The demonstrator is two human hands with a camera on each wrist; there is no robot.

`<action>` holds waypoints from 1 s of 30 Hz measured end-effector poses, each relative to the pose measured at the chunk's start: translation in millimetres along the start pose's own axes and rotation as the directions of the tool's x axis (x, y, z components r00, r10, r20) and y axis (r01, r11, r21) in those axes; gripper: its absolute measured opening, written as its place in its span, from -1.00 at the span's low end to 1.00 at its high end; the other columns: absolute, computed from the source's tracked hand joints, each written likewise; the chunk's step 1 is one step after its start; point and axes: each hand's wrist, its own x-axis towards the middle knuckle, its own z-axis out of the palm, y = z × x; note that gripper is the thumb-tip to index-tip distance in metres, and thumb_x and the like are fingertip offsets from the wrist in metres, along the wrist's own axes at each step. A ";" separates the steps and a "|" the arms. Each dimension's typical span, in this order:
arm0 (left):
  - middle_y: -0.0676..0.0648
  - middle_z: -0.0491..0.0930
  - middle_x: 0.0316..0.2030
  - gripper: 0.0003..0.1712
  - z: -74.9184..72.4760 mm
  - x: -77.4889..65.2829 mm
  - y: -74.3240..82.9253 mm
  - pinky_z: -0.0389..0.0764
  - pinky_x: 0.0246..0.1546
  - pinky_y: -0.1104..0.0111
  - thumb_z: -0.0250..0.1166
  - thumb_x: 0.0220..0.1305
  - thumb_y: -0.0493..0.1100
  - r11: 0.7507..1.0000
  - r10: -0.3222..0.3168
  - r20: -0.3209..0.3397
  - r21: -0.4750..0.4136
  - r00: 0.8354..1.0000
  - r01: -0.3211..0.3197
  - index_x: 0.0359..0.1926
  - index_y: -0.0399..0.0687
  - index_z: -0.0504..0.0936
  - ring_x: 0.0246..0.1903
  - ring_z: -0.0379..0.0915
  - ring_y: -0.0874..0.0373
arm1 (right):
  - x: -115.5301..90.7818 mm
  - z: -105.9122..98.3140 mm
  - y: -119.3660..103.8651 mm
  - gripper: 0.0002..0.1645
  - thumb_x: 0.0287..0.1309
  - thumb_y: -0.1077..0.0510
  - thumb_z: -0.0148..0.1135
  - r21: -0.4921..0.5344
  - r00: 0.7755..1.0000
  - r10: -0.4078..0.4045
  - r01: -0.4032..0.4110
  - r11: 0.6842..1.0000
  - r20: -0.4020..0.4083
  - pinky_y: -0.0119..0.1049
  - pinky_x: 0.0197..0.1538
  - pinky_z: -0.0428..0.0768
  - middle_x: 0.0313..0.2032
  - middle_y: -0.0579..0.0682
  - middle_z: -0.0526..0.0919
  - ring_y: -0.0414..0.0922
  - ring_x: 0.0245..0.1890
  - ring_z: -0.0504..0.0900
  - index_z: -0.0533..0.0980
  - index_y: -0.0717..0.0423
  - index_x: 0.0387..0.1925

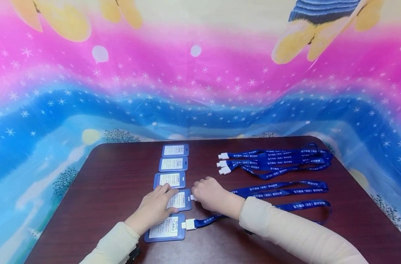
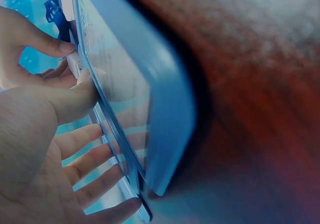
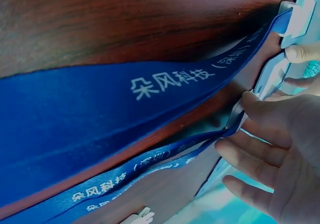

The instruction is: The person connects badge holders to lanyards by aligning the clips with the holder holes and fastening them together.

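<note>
In the head view, blue-framed badge holders stand in a column on the table. My left hand [image 1: 154, 207] lies over the second-nearest badge holder [image 1: 180, 200], index finger at its far edge and thumb at its near edge. My right hand [image 1: 215, 194] pinches the white clip [image 1: 193, 197] of a blue lanyard [image 1: 263, 190] right at that holder's slotted end. The right wrist view shows thumb and fingers [image 3: 252, 106] around this clip, its strap trailing away. Nearest me, another badge holder [image 1: 165, 234] has a white lanyard clip [image 1: 189, 224] at its slot.
Beyond my left hand lie three more badge holders, the closest one [image 1: 169, 179] beside my fingertips. Several lanyards [image 1: 276, 159] with white clips are laid out at the back right of the dark wooden table [image 1: 114, 176]. A printed cloth [image 1: 187, 73] hangs behind.
</note>
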 end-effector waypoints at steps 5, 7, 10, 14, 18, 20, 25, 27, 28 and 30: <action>-0.03 0.48 -0.10 -0.33 2.0 0.0 -0.1 0.60 -0.29 0.20 0.51 0.08 0.06 0.999 -0.022 0.010 -0.023 1.000 0.022 0.20 -0.08 0.59 -0.16 0.33 0.12 | 2.1 2.0 0.4 -0.78 0.17 0.02 0.41 -0.003 1.000 -0.021 0.021 1.000 -0.002 -0.33 -0.22 0.61 -0.39 -0.10 0.70 -0.19 -0.37 0.65 0.72 0.02 -0.19; -0.04 0.49 -0.08 -0.33 3.4 0.0 -0.3 0.60 -0.30 0.20 0.52 0.08 0.04 0.999 -0.024 0.006 -0.031 1.000 0.024 0.20 -0.09 0.59 -0.15 0.33 0.11 | 2.7 3.2 0.5 -0.79 0.17 0.02 0.40 -0.003 0.999 -0.032 0.032 0.999 -0.007 -0.32 -0.20 0.61 -0.39 -0.11 0.70 -0.20 -0.37 0.65 0.72 0.01 -0.20; -0.06 0.50 -0.06 -0.33 5.0 0.1 -0.4 0.60 -0.29 0.20 0.52 0.08 0.02 0.999 -0.016 -0.009 -0.043 1.000 0.015 0.19 -0.13 0.59 -0.15 0.34 0.10 | 3.5 5.4 0.0 -0.80 0.19 0.03 0.39 -0.008 0.999 -0.051 0.051 0.999 -0.016 -0.33 -0.20 0.60 -0.40 -0.10 0.69 -0.20 -0.38 0.65 0.72 0.02 -0.19; -0.06 0.49 -0.08 -0.34 7.1 0.8 -0.2 0.58 -0.25 0.22 0.55 0.04 -0.04 0.997 -0.010 -0.032 -0.075 0.999 0.008 0.16 -0.18 0.61 -0.17 0.33 0.09 | 4.1 8.2 -2.3 -0.79 0.20 0.04 0.37 -0.044 0.997 -0.070 0.068 0.997 -0.036 -0.34 -0.22 0.59 -0.40 -0.10 0.68 -0.20 -0.39 0.64 0.72 0.03 -0.19; -0.05 0.47 -0.12 -0.35 9.3 2.2 1.0 0.55 -0.23 0.25 0.58 0.00 -0.11 0.993 -0.023 -0.048 -0.113 0.999 0.017 0.13 -0.23 0.62 -0.20 0.31 0.11 | 4.3 11.5 -5.5 -0.82 0.20 0.06 0.36 -0.074 0.996 -0.060 0.055 0.996 -0.067 -0.36 -0.30 0.57 -0.43 -0.09 0.65 -0.20 -0.42 0.62 0.71 0.05 -0.22; -0.04 0.46 -0.15 -0.35 9.6 3.1 2.6 0.53 -0.24 0.27 0.59 -0.03 -0.14 0.991 -0.033 -0.053 -0.134 0.998 0.026 0.11 -0.26 0.63 -0.23 0.30 0.13 | 4.5 13.1 -7.1 -0.82 0.21 0.07 0.35 -0.082 0.996 -0.048 0.042 0.996 -0.074 -0.37 -0.33 0.56 -0.44 -0.08 0.64 -0.20 -0.43 0.61 0.71 0.07 -0.22; -0.03 0.44 -0.19 -0.36 10.8 5.3 4.6 0.53 -0.24 0.27 0.60 -0.07 -0.19 0.985 -0.054 -0.061 -0.165 0.997 0.044 0.08 -0.29 0.64 -0.23 0.30 0.13 | 6.5 14.1 -11.7 -0.79 0.22 0.04 0.36 -0.134 0.999 -0.030 0.024 0.991 -0.042 -0.39 -0.32 0.57 -0.45 -0.09 0.62 -0.21 -0.42 0.59 0.70 0.05 -0.17; -0.03 0.44 -0.19 -0.36 12.2 5.6 4.8 0.54 -0.22 0.26 0.60 -0.08 -0.20 0.984 -0.059 -0.066 -0.172 0.996 0.047 0.07 -0.30 0.64 -0.22 0.30 0.12 | 7.0 14.7 -13.7 -0.78 0.22 0.03 0.36 -0.157 0.999 -0.028 0.023 0.987 -0.029 -0.40 -0.32 0.56 -0.46 -0.09 0.61 -0.20 -0.42 0.58 0.70 0.04 -0.17; -0.03 0.44 -0.19 -0.37 12.3 5.5 4.9 0.54 -0.22 0.25 0.60 -0.08 -0.21 0.983 -0.060 -0.070 -0.176 0.996 0.047 0.07 -0.30 0.64 -0.22 0.31 0.12 | 7.1 14.4 -14.5 -0.77 0.22 0.02 0.37 -0.169 0.999 -0.027 0.022 0.985 -0.027 -0.40 -0.32 0.57 -0.47 -0.09 0.60 -0.20 -0.42 0.58 0.70 0.04 -0.16; -0.03 0.43 -0.19 -0.37 13.0 5.4 5.0 0.55 -0.21 0.25 0.60 -0.08 -0.22 0.982 -0.060 -0.077 -0.184 0.995 0.045 0.07 -0.31 0.64 -0.21 0.31 0.11 | 7.1 14.9 -16.0 -0.75 0.21 0.01 0.38 -0.189 0.999 -0.026 0.020 0.982 -0.027 -0.40 -0.32 0.57 -0.48 -0.08 0.59 -0.20 -0.43 0.57 0.70 0.05 -0.16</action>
